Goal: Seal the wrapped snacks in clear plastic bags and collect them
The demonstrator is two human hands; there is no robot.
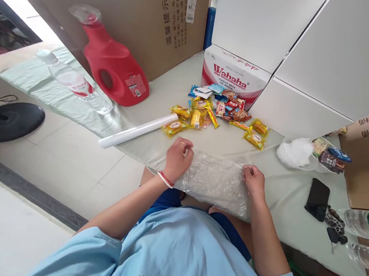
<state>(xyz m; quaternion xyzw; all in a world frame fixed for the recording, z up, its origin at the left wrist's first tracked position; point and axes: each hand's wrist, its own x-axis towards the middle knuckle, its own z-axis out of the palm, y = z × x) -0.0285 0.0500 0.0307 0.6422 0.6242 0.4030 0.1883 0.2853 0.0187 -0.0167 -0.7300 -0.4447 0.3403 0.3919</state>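
A clear plastic bag (pixel 215 178) lies at the table's front edge, partly hanging over my lap. My right hand (pixel 253 179) pinches its far right corner between thumb and fingers. At the bag's left end is my left hand (pixel 178 157), fingers curled together near the upper corner; whether plastic is between them is hidden. Beyond the hands sits a pile of wrapped snacks: yellow packets (pixel 197 115) in front, red and brown packets (pixel 235 108) behind. Two more yellow packets (pixel 255 138) lie apart on the right. A white plastic roll (pixel 138 130) rests left of my left hand.
At the left stand a red jug (pixel 116 63) and a clear water bottle (pixel 78 85). Behind the snacks is a Wahaha carton (pixel 233 75). To the right lie a bag of snacks (pixel 314 156), a black phone (pixel 318 199), keys (pixel 335 224) and bottles (pixel 365 223).
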